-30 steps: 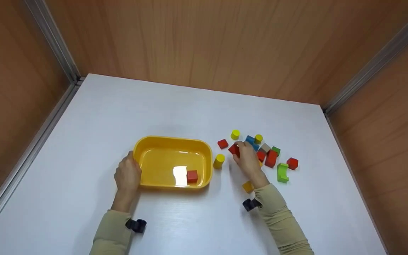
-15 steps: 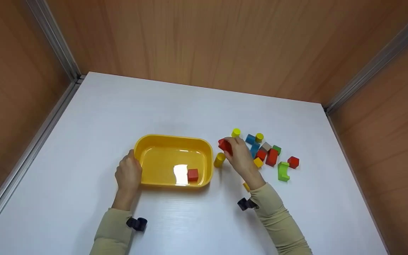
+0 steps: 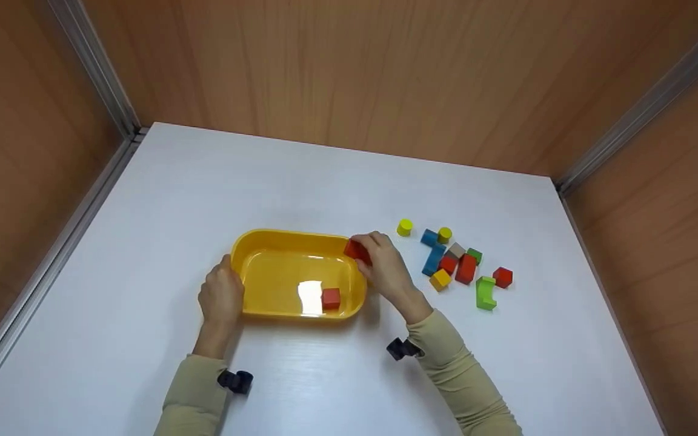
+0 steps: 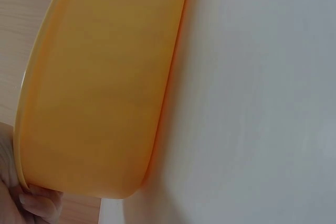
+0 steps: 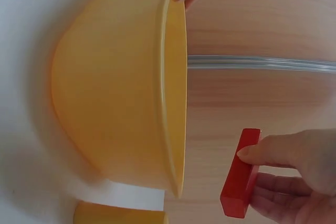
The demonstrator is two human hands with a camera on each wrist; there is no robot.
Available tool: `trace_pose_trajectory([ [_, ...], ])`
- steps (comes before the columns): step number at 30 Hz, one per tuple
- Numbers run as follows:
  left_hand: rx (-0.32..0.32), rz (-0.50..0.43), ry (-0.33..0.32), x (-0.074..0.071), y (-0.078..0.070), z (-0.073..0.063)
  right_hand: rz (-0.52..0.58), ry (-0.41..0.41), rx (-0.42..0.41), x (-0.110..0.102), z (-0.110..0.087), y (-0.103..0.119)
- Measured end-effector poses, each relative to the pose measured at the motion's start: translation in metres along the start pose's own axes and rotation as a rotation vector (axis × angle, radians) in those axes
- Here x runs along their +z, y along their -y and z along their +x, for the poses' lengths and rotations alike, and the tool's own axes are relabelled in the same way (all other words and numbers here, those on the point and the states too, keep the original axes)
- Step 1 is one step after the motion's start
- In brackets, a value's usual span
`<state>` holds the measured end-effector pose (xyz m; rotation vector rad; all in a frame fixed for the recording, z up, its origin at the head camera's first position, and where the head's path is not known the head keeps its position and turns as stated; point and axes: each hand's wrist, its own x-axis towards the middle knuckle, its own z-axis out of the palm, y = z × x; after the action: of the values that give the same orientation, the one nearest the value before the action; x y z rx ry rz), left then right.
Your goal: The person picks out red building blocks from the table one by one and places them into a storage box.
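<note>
By the left hand (image 3: 222, 293) the yellow tray (image 3: 291, 236) is gripped; above its right end a red block (image 3: 356, 250) is pinched by the right hand (image 3: 387, 271). Only from the right wrist is a yellow piece (image 5: 121, 214) seen beside the tray.

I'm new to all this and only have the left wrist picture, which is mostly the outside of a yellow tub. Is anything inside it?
Observer: Yes, a red cube lies in the tub, toward its right end.
Visitor: Oh! And where's the right hand? I don't see it at all.
Observer: The right hand is by the tub's right end, holding a red block higher than the rim.
Visitor: Are there any other green toys about?
Observer: Yes, a light green block with a scooped-out side lies on the table, off to the right of the tub.
</note>
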<state>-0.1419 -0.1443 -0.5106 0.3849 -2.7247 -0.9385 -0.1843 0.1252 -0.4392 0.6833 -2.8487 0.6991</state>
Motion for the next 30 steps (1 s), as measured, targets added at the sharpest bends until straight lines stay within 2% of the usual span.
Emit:
trace_pose_trajectory([
  [9,-0.003,0.001,0.001,0.001,0.001,0.0,0.034,0.079,-0.057,0.017,0.009,0.009],
  [15,0.029,-0.02,-0.024,0.002,0.001,0.0,0.038,0.134,-0.093,0.032,0.012,0.01],
  [30,0.009,-0.019,-0.009,0.0,-0.001,-0.001,-0.023,0.306,-0.004,0.056,0.019,0.009],
])
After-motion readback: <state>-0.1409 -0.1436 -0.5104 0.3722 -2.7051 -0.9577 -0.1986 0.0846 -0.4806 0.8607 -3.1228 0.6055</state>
